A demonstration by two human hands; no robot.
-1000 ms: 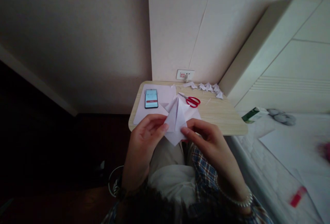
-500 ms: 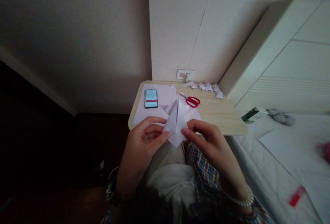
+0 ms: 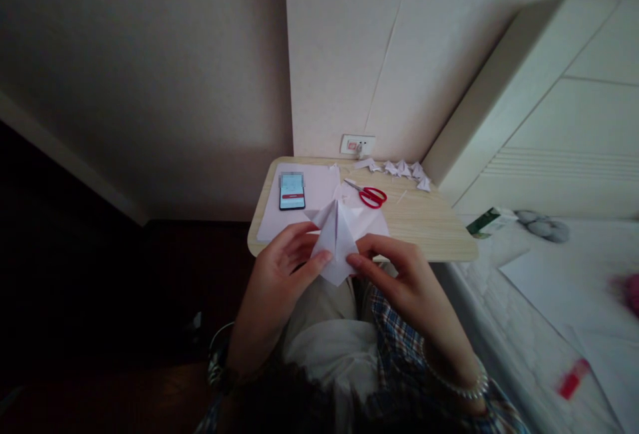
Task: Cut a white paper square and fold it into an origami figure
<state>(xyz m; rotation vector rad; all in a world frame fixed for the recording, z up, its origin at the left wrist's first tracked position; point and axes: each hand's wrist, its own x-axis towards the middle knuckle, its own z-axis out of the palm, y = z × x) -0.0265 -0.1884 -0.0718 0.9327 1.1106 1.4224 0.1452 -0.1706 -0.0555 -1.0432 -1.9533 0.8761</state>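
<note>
Between my hands is a white folded paper (image 3: 335,241), pointed at top and bottom with a crease slit down its middle. My left hand (image 3: 287,264) pinches its left side, thumb on the front face and fingers behind. On the right edge, my right hand (image 3: 387,257) is closed on it with thumb and fingers. The paper is held above my lap at the table's front edge. Just beyond it lie red-handled scissors (image 3: 369,196), blades toward the upper left. A lit phone (image 3: 292,191) rests on white paper sheets (image 3: 269,221) to the left.
Several small folded paper pieces (image 3: 403,168) line the back right of the wooden table (image 3: 434,234). A wall socket (image 3: 358,144) with a plug sits behind. To the right, a bed (image 3: 479,277) carries a green-and-white box (image 3: 492,222), grey item (image 3: 542,226) and paper sheet (image 3: 544,287).
The paper's top point has tipped slightly down and left, and a side flap now sticks out at its upper left. Both hands keep their hold on it.
</note>
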